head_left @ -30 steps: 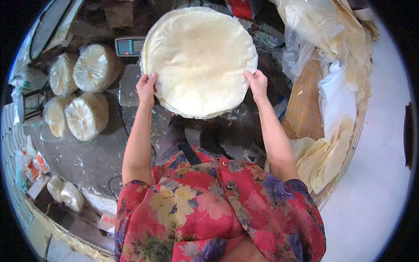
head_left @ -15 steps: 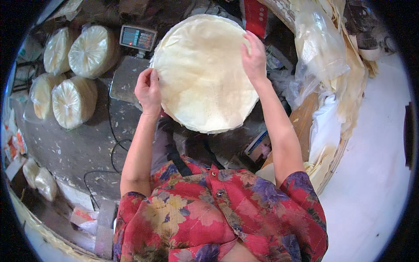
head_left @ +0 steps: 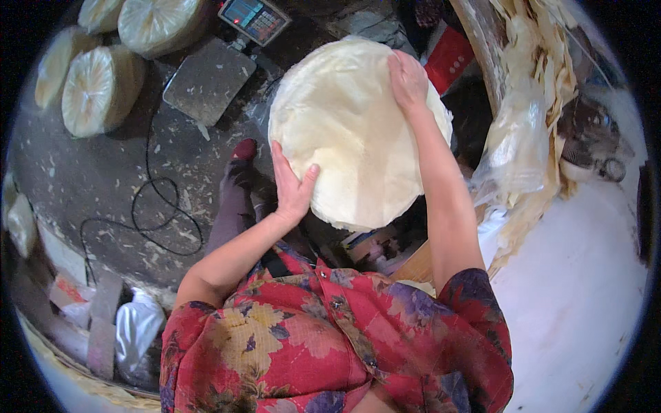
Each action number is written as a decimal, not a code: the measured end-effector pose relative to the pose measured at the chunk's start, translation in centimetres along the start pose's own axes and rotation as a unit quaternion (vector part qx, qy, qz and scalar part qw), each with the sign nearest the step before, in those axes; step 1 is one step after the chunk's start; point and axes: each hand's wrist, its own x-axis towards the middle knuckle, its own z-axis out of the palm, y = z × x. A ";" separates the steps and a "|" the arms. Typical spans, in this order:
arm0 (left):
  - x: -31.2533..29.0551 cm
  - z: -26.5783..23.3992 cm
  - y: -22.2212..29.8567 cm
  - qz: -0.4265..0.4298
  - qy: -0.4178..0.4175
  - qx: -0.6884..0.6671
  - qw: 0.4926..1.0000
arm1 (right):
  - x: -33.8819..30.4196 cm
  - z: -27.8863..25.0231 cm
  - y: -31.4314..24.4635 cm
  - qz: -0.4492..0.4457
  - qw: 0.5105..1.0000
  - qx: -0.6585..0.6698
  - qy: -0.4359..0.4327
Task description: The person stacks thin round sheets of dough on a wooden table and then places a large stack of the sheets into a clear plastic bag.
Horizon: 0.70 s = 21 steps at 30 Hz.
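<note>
A thick round stack of thin cream sheets [head_left: 351, 138], uneven at its rim, is in front of me, between my two hands. My left hand [head_left: 292, 186] supports its near left edge, thumb stretched out over the top sheet and the other fingers along the side. Across the far right part of the stack lies my right hand [head_left: 407, 79], fingers close together at the far edge, its forearm passing over the right side. The underside of the stack is hidden.
A scale platform [head_left: 210, 81] with its display [head_left: 255, 19] stands far left, near several plastic-wrapped round bundles [head_left: 100, 89]. A black cord [head_left: 165, 213] loops over the floor. At right are a clear plastic bag [head_left: 516, 141], ragged cream sheets [head_left: 544, 62] and a white surface [head_left: 571, 296].
The view has turned toward the right, so the scale and bundles sit farther up and left. My left hand has opened from a pinch at the stack's edge, and my right hand reaches farther over the top.
</note>
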 end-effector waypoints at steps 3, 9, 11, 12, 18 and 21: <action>0.1 0.5 0.1 -0.003 -0.001 0.077 0.997 | -0.6 1.5 1.9 -0.007 0.999 0.006 0.031; 1.5 0.1 0.2 -0.005 0.014 0.083 0.996 | 1.7 3.4 2.3 -0.046 0.999 -0.003 0.023; 1.6 -1.9 0.4 -0.051 -0.004 -0.046 0.998 | 1.4 3.4 2.8 -0.055 0.998 0.019 0.021; 1.5 -3.0 -0.2 -0.090 -0.019 -0.173 0.981 | 1.3 3.3 1.8 -0.061 0.998 0.023 0.014; 6.8 -4.7 -16.8 -0.198 0.051 -0.057 0.977 | 1.0 3.4 -0.2 -0.007 0.997 0.072 0.011; 11.0 -2.0 -23.1 -0.300 -0.011 -0.042 0.953 | -0.2 5.3 2.2 0.106 0.937 0.333 -0.016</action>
